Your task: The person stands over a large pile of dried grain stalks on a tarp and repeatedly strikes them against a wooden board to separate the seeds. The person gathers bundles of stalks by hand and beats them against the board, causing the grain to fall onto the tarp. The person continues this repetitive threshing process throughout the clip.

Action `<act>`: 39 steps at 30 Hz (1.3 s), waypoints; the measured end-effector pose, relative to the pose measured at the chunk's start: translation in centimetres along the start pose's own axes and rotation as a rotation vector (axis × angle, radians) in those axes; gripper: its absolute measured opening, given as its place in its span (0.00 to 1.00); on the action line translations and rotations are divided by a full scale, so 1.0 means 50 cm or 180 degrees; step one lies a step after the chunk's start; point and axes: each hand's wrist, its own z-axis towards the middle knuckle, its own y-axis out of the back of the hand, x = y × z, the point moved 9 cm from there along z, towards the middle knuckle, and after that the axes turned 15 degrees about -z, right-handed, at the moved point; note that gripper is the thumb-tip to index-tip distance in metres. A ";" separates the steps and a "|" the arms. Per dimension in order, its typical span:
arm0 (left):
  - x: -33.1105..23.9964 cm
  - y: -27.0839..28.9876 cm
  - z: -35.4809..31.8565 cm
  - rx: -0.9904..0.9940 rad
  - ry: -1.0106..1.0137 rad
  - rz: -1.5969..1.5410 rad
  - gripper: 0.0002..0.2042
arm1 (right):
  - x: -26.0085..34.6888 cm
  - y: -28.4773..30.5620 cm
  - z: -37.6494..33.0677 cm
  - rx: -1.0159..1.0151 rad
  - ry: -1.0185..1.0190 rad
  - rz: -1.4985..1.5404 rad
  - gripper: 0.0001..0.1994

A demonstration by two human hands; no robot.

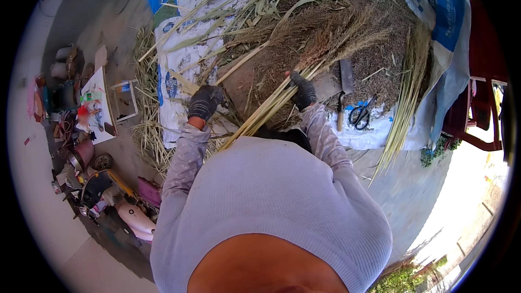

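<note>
My right hand (304, 92), in a dark glove with bare fingertips, is closed round a bundle of broomcorn stalks (266, 104). The bundle slants from my lap up to the right, and its bushy seed heads (347, 35) fan out at the far end. At the left, my gloved left hand (206, 102) is closed at the lower end of a single broomcorn stalk (244, 64), which points away to the upper right. Beside my right hand lie a broad-bladed knife (346, 76) with a wooden handle and a pair of black scissors (360, 115).
White and blue woven sacking (374, 135) covers the work area, strewn with dark seeds (374, 54) and loose stalks. Another broomcorn bundle (407, 92) lies at the right. Stripped stalks (149, 130) are heaped at the left. Red chair (488, 49) at far right; pink scooter (134, 218) at lower left.
</note>
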 end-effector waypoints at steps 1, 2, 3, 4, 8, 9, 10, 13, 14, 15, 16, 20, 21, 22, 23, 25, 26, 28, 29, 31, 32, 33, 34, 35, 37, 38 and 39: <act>-0.098 -0.056 0.022 0.0463 -0.0496 0.0024 0.12 | 0.004 -0.012 -0.007 0.0059 0.0002 -0.0045 0.10; -0.113 -0.127 0.042 0.0682 -0.0767 -0.0196 0.13 | -0.004 -0.018 -0.003 0.0113 -0.0044 -0.0132 0.09; -0.131 -0.197 0.052 0.1029 -0.0632 -0.0871 0.12 | -0.015 -0.017 0.007 0.0146 -0.0079 -0.0205 0.09; -0.153 -0.256 0.056 0.1384 -0.0506 -0.1549 0.12 | -0.021 -0.013 0.014 0.0163 -0.0103 -0.0275 0.09; -0.087 -0.375 0.084 0.1141 0.0032 -0.2019 0.11 | -0.025 -0.019 0.018 0.0359 -0.0122 -0.0049 0.09; -0.131 -0.350 0.081 0.1004 -0.1006 -0.1729 0.10 | -0.028 -0.006 0.023 0.0261 0.0041 -0.0266 0.09; -0.180 -0.315 0.056 0.0834 -0.2035 -0.1413 0.08 | -0.030 -0.002 0.022 0.0172 0.0201 -0.0485 0.09; -0.155 -0.296 0.019 0.1868 -0.0447 -0.2616 0.07 | -0.052 -0.016 0.013 0.0115 0.0032 -0.0246 0.09; -0.144 -0.289 0.003 0.1951 0.0071 -0.3001 0.09 | -0.065 -0.021 0.017 0.0199 -0.0071 -0.0266 0.08; -0.126 -0.291 -0.008 0.2020 0.0604 -0.3381 0.10 | -0.070 -0.037 0.011 0.0279 -0.0179 -0.0291 0.08; -0.125 -0.283 -0.010 0.2070 0.0309 -0.3176 0.10 | -0.057 -0.061 -0.001 0.0381 -0.0089 -0.0051 0.08; -0.152 -0.223 -0.013 0.1602 -0.0854 -0.2577 0.09 | -0.031 -0.091 -0.015 0.0306 0.0141 -0.0379 0.07; -0.155 -0.207 -0.022 0.1479 -0.0808 -0.2524 0.09 | -0.019 -0.102 -0.025 0.0288 0.0199 -0.0376 0.07; -0.162 -0.190 -0.029 0.1368 -0.0766 -0.2473 0.09 | -0.008 -0.109 -0.032 0.0259 0.0262 -0.0370 0.07; -0.169 -0.175 -0.033 0.1198 -0.0739 -0.1876 0.10 | -0.001 -0.114 -0.037 0.0232 0.0325 -0.0364 0.07; -0.190 -0.139 -0.043 0.0838 -0.0661 -0.0688 0.13 | 0.001 -0.125 -0.044 0.0274 0.0251 -0.0341 0.07; -0.198 -0.130 -0.049 0.0712 -0.0743 -0.0544 0.12 | -0.001 -0.128 -0.046 0.0296 0.0213 -0.0330 0.07; -0.216 -0.113 -0.055 0.0451 -0.0941 -0.0251 0.12 | 0.029 -0.126 -0.038 0.0267 0.1500 -0.1529 0.08; -0.205 -0.118 -0.057 0.0553 -0.0754 0.0010 0.13 | 0.029 -0.121 -0.036 0.0275 0.1812 -0.1908 0.08; -0.169 -0.122 -0.067 0.0731 -0.0337 0.0518 0.14 | 0.053 -0.142 -0.060 0.0306 0.2102 -0.2432 0.09; -0.167 -0.121 -0.071 0.0684 -0.0429 0.0525 0.14 | 0.063 -0.148 -0.067 0.0337 0.2080 -0.2587 0.09; -0.163 -0.120 -0.080 0.0662 -0.0518 0.0552 0.15 | 0.068 -0.152 -0.066 0.0342 0.2315 -0.2675 0.09; -0.161 -0.119 -0.087 0.0642 -0.0607 0.0580 0.15 | 0.075 -0.161 -0.060 0.0344 0.2551 -0.2761 0.09; -0.160 -0.117 -0.086 0.0606 -0.0625 0.0428 0.15 | 0.031 -0.138 -0.025 0.0639 0.1386 -0.1677 0.09; -0.167 -0.111 -0.071 0.0486 -0.0659 0.0132 0.15 | 0.005 -0.151 -0.031 0.0547 0.0158 -0.0284 0.09; -0.172 -0.111 -0.070 0.0402 -0.0687 0.0128 0.15 | 0.000 -0.152 -0.021 0.0560 0.0042 -0.0114 0.09; -0.184 -0.117 -0.064 0.0332 -0.0744 0.0109 0.15 | 0.004 -0.152 -0.019 0.0543 -0.0052 0.0053 0.09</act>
